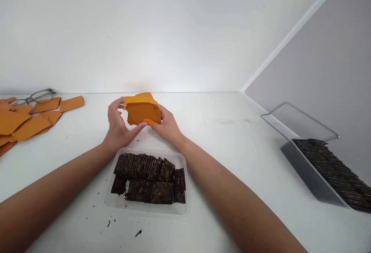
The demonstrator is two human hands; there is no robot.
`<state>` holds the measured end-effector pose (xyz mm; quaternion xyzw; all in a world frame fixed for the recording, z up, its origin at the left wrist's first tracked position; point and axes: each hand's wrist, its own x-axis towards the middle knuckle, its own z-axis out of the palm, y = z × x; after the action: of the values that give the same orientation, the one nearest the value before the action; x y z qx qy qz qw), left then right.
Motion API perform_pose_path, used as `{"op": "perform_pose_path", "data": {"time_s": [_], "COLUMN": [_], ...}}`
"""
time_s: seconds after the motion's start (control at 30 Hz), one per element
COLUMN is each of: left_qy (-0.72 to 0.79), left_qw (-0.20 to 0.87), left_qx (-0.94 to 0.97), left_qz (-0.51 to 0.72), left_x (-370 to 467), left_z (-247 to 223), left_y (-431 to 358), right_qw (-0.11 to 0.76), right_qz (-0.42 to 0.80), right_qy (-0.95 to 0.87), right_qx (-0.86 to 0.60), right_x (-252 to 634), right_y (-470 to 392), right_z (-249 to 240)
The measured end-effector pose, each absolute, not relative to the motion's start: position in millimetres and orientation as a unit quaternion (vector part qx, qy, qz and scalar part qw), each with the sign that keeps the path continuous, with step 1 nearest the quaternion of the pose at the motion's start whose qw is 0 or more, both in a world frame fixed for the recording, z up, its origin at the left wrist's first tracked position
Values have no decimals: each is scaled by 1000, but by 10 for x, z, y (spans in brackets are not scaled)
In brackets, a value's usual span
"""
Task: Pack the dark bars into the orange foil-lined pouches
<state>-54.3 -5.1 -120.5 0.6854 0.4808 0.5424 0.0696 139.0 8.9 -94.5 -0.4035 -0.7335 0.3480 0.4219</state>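
Note:
A small orange paper envelope [144, 114] with its flap up is held above the white table, just beyond a plastic tub. My right hand [169, 125] grips its right side, thumb in front; something orange covers the thumb tip. At the left edge, my left hand [117, 123] has curved fingers by the flap and its thumb reaching along the lower edge. What is inside the envelope cannot be made out. Between my forearms stands the clear plastic tub [146, 211], holding thin dark brown pressed squares [162, 193], some standing in a row, others flat.
Several orange envelopes [31, 127] lie piled at the left, with eyeglasses [42, 95] on them. On the right, a grey bin [307, 174] with a wire handle [310, 119] holds many dark squares [330, 172]. Dark crumbs [138, 233] dot the table. A white wall rises behind.

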Motion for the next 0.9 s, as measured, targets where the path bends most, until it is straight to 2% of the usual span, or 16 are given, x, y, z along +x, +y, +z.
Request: {"op": "perform_pose_path", "data": {"time_s": [0.13,0.3,0.4,0.57,0.9], "left_qy": [491,456,452,501,502], "left_qw": [145,188,212,206,226], "left_qx": [689,750,758,709,703], "left_qz": [512,441,420,452,450], "left_x": [-592,-601,-589,-592,-607], "left_z": [-1131,-1128,-1114,-1080,-1080], "left_y": [-21,43,24,-18,52], "right_qw": [433,363,362,390,386], "right_qz": [340,339,338,326,297], "right_qy": [-739,-789,-786,-769,-765], "right_qx": [-388,-362,-370,-387,-421], "right_x": [1381,1424,1441,1435,1484], "right_y": [111,172,160,120,126], "right_z": [-926,-996,-965,-834,-949]}}
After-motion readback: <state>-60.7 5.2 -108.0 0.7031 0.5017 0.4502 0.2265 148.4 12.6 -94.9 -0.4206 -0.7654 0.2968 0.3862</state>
